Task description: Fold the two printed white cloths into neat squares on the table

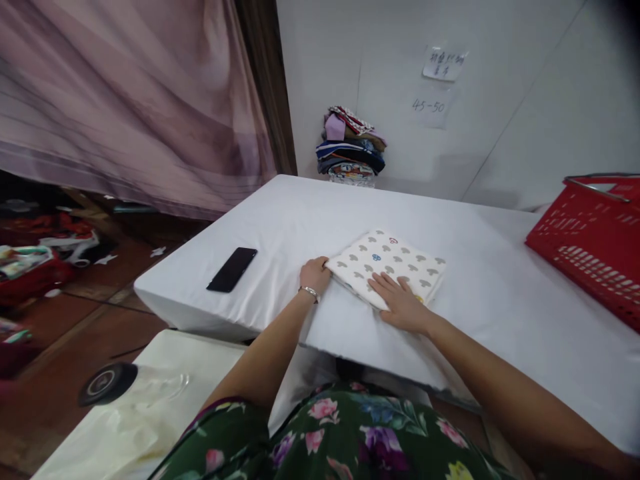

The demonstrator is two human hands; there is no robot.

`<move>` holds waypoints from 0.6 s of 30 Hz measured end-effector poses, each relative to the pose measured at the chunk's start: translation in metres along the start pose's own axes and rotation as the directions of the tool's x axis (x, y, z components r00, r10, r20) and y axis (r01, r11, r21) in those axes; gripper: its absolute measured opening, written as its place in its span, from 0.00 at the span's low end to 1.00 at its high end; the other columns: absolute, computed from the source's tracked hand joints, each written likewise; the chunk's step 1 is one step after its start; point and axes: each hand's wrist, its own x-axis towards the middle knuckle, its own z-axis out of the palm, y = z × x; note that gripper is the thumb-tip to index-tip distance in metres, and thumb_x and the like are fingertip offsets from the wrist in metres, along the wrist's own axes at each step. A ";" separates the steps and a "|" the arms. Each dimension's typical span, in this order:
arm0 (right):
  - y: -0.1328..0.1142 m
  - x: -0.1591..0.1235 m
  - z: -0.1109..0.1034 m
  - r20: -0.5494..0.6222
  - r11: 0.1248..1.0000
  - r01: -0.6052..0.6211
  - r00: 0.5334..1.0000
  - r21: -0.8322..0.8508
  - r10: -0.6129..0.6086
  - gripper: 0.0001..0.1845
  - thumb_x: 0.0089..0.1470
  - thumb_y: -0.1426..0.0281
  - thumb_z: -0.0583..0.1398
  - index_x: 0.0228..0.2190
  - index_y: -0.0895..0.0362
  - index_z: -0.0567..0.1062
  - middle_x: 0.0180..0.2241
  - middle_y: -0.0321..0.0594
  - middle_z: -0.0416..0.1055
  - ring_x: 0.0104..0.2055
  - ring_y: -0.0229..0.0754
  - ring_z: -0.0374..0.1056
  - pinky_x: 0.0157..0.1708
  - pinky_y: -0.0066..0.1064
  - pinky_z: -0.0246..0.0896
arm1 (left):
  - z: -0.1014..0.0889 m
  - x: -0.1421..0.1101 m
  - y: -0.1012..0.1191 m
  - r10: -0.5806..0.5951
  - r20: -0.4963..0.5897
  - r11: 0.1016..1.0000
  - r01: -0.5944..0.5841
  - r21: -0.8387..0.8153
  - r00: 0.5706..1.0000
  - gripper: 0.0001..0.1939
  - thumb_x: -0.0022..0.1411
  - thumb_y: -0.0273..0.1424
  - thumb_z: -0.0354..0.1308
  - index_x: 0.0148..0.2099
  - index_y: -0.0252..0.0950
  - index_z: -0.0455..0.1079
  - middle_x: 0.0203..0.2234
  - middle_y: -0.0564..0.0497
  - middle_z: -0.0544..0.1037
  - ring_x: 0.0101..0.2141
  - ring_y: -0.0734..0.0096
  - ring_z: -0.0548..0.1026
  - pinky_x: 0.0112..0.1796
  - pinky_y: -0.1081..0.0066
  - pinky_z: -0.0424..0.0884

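A folded white cloth (395,257) printed with small grey shapes and a few coloured marks lies on the white-covered table (480,253) in front of me. At its left corner my left hand (315,275) is closed, the fingers pinching the edge; a bracelet circles that wrist. My right hand (403,303) rests palm down on the near side of the cloth, its fingers stretched out and holding nothing. Whether the cloth is a garment cannot be made out from its folded form.
A black phone (233,269) lies on the table's left part. Folded fabrics are stacked (351,147) by the wall at the back. A red plastic basket (590,240) stands at the right. Pink curtain (150,100) hangs on the left, above a cluttered floor. A black roll (107,385) sits lower left.
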 end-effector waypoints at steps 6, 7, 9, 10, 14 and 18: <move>-0.005 0.000 -0.002 -0.001 1.000 -0.008 1.000 0.008 0.008 0.42 0.49 0.68 0.52 0.63 0.53 0.43 0.65 0.40 0.34 0.66 0.49 0.28 0.60 0.52 0.25 | 0.000 -0.001 0.000 0.041 -0.009 0.998 -0.040 0.053 0.999 0.18 0.56 0.28 0.49 0.48 0.41 0.68 0.40 0.47 0.76 0.45 0.61 0.71 0.44 0.66 0.63; -0.007 0.000 -0.003 -0.003 1.000 -0.012 1.000 0.019 0.012 0.41 0.49 0.67 0.53 0.63 0.53 0.44 0.65 0.40 0.34 0.66 0.49 0.28 0.60 0.52 0.24 | 0.000 0.000 0.000 0.042 -0.008 0.998 -0.041 0.050 0.999 0.19 0.55 0.27 0.49 0.50 0.42 0.67 0.40 0.48 0.76 0.45 0.61 0.70 0.44 0.66 0.63; -0.010 -0.002 -0.005 -0.009 0.998 -0.010 1.000 0.069 0.011 0.40 0.51 0.63 0.54 0.62 0.53 0.45 0.65 0.41 0.36 0.66 0.49 0.29 0.60 0.52 0.23 | 0.000 0.000 -0.002 0.078 -0.005 0.996 -0.077 0.042 0.997 0.21 0.55 0.27 0.50 0.52 0.43 0.66 0.42 0.49 0.76 0.46 0.61 0.70 0.45 0.66 0.63; -0.010 -0.004 -0.007 -0.022 0.994 0.001 1.000 0.111 0.002 0.40 0.52 0.60 0.54 0.62 0.52 0.46 0.65 0.41 0.36 0.66 0.49 0.30 0.61 0.51 0.24 | -0.001 0.001 -0.003 0.111 -0.003 0.993 -0.110 0.039 0.994 0.21 0.56 0.28 0.49 0.53 0.43 0.65 0.43 0.50 0.76 0.46 0.61 0.70 0.45 0.67 0.63; 0.010 -0.013 -0.015 -0.301 0.959 0.021 0.951 0.282 0.068 0.33 0.55 0.56 0.52 0.60 0.49 0.54 0.64 0.38 0.43 0.65 0.46 0.37 0.62 0.47 0.29 | -0.002 0.002 -0.007 0.173 0.011 0.984 -0.173 0.047 0.985 0.24 0.57 0.32 0.49 0.57 0.40 0.62 0.43 0.48 0.76 0.45 0.61 0.71 0.45 0.66 0.65; 0.068 -0.022 -0.027 -0.480 0.811 -0.234 0.706 0.537 0.521 0.29 0.51 0.62 0.57 0.55 0.55 0.65 0.61 0.44 0.52 0.64 0.48 0.43 0.61 0.42 0.37 | 0.000 0.004 -0.008 0.166 0.021 0.984 -0.167 0.055 0.986 0.27 0.57 0.32 0.49 0.59 0.39 0.60 0.41 0.47 0.76 0.43 0.60 0.72 0.43 0.65 0.67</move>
